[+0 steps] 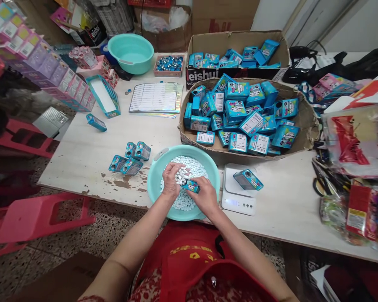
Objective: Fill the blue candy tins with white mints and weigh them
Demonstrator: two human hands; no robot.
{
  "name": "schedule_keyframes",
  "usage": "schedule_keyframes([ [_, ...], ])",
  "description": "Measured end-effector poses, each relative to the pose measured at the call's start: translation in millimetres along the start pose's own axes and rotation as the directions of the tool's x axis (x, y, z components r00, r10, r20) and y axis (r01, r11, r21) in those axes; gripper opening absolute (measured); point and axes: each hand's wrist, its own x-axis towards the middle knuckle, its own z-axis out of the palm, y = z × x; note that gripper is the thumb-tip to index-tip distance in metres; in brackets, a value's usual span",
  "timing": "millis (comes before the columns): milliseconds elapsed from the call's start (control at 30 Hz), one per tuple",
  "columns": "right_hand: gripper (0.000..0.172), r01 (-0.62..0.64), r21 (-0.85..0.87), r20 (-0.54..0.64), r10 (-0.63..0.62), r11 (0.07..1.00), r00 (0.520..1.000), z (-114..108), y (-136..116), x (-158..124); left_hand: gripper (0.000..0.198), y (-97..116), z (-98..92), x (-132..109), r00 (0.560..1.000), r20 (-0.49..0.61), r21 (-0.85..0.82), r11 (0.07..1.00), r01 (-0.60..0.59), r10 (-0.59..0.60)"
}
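A teal basin (154,176) full of small white candies (193,165) sits at the table's near edge. Both hands are over it. My right hand (204,195) grips a small blue box (192,185) lying sideways above the candies. My left hand (172,179) is cupped and closed on a pinch of white candies at the box's open end. Another blue box (248,179) lies on a white scale (237,197) to the right of the basin.
A wide cardboard tray (305,121) holds many blue boxes, with a cardboard box (208,42) of more behind it. Several blue boxes (129,158) lie left of the basin. An empty teal basin (131,52), a sheet pad (156,97), pink stools (34,218) and packaging clutter (355,142) surround.
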Motion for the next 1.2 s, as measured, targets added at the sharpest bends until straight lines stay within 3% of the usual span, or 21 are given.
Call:
schedule_keyframes([
  [200,0.029,0.006,-0.046,-0.031,-0.007,0.999,0.999,-10,-7,2,0.031,6,12.2,5,0.998,-0.057,-0.032,0.999,-0.014,0.013],
  [500,0.03,0.004,0.038,-0.066,-0.001,0.999,0.998,-21,-7,4,0.039,9,26.0,2,0.998,-0.038,-0.017,0.999,-0.051,0.05],
  [700,0.031,-0.01,0.052,-0.066,0.014,0.999,0.998,-26,-10,7,0.034,14,33.0,-3,0.995,0.034,0.015,0.996,-0.093,0.092],
  [1000,0.031,0.021,0.086,-0.136,-0.009,0.996,0.991,-28,-20,6,0.037,24,39.7,-7,0.99,0.056,0.057,0.989,-0.133,0.13],
  [1200,0.032,0.012,0.171,-0.158,0.015,0.985,0.987,-20,-15,8,0.038,22,43.5,-10,0.99,0.128,0.102,0.992,-0.069,0.056],
])
